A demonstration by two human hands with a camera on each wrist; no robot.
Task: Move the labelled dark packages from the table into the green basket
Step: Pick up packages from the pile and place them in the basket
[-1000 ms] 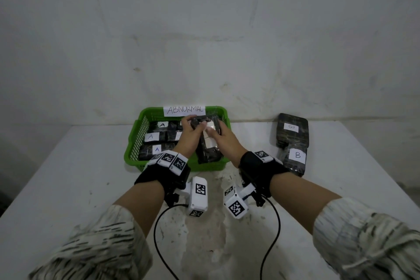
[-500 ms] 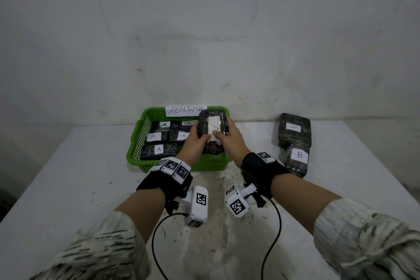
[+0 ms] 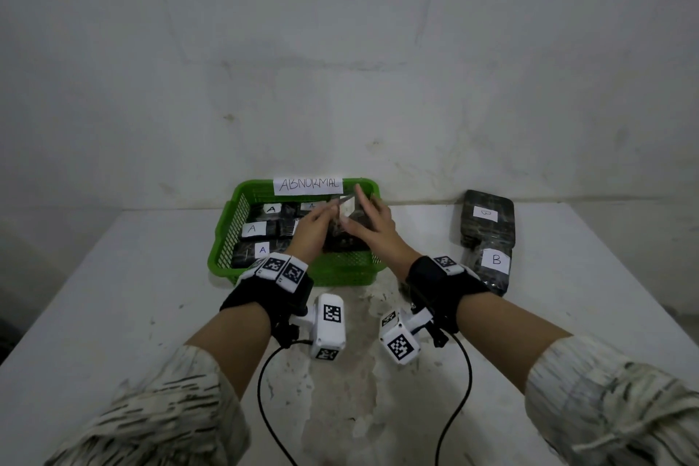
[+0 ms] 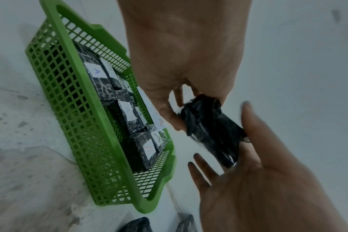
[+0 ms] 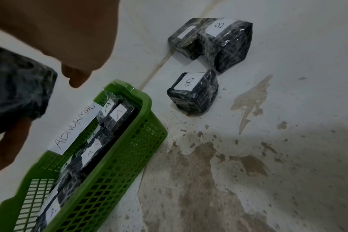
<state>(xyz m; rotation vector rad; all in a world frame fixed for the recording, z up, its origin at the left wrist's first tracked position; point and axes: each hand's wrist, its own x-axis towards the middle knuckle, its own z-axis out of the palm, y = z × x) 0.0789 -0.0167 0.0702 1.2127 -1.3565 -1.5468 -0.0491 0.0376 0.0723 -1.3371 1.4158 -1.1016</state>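
Head cam: high above, looks fwd and down at table (image 3: 113,295), wall behind, both forearms in shot. Left wrist cam: close, faces along hand, green basket (image 4: 101,157) to its left. Right wrist cam: close, low, faces basket (image 5: 117,157) and B packages (image 5: 193,92). All three views share basket w/ ABNORMAL label (image 3: 308,185).
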